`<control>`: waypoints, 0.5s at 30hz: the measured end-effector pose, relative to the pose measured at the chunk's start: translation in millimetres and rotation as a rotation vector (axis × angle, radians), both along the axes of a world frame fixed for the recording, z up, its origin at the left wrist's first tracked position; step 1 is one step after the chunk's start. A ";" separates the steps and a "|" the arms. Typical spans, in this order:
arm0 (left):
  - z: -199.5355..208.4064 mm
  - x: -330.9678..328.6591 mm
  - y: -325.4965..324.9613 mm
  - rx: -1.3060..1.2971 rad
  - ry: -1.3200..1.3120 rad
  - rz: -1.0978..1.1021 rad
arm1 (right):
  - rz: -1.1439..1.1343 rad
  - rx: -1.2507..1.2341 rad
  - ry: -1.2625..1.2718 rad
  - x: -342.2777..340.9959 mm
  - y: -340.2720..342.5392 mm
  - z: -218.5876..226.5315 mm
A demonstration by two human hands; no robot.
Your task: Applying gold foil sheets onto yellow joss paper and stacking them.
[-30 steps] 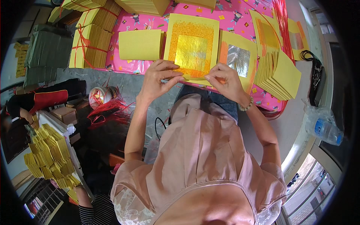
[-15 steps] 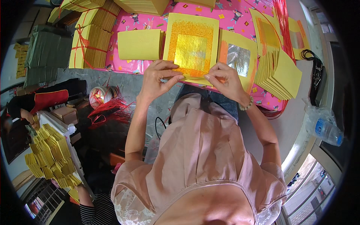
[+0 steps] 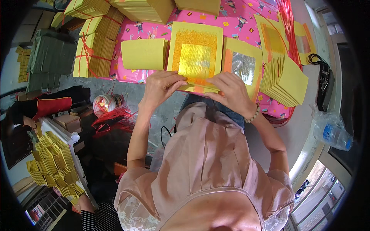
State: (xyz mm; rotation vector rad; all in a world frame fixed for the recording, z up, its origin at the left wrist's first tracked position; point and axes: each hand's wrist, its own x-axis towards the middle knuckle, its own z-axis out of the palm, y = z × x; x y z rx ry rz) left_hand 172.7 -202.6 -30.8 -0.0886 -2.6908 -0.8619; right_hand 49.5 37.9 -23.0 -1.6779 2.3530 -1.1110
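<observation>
Yellow paper, folded and heaped, fills a board [image 3: 82, 169] at the far left, where a co-worker's striped sleeve [image 3: 101, 216] reaches in. Next come the bundles [image 3: 92, 54] tied with red string on the pink table [image 3: 152, 29], then a low stack [image 3: 142, 54] of plain yellow paper. The left hand [image 3: 160, 85] has thumb and fingers brought close together on the near left corner of the sheet [image 3: 195, 57], seemingly pinching it. That sheet lies at the table's near edge, between both hands, its orange-and-gold face up and its near margin apparently curling. The right hand [image 3: 233, 92] sets its fingertips on the near right corner, thumb slightly below with a narrow gap; whether it grips I cannot tell. The step in hand looks like turning up that near margin; the next move calls for both hands working level, so the edge runs straight. Just right lie a silver-faced sheet [image 3: 243, 66], a fanned stack [image 3: 287, 82] and red strings [image 3: 291, 38]; farther out, a bottle [image 3: 332, 133].
</observation>
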 end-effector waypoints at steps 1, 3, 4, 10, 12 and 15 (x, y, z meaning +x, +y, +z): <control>2.1 -1.1 -0.1 -0.009 0.006 0.001 | 0.002 0.010 0.080 0.0 -0.8 0.0; 6.5 -4.5 -0.8 -0.039 -0.037 -0.001 | -0.004 0.024 0.110 -5.2 -2.8 -1.6; 8.0 -6.0 -1.1 -0.063 -0.088 0.003 | -0.011 0.019 0.071 -10.8 -4.2 -3.4; 14.1 -18.5 12.0 -0.196 0.306 0.120 | -0.120 -0.001 -0.160 -51.3 -24.0 15.8; 10.6 -23.3 16.3 -0.189 0.305 0.108 | -0.198 0.051 -0.307 -67.2 -35.9 21.9; 1.8 -36.3 25.6 -0.176 0.188 0.002 | -0.273 0.060 -0.309 -94.7 -52.9 10.4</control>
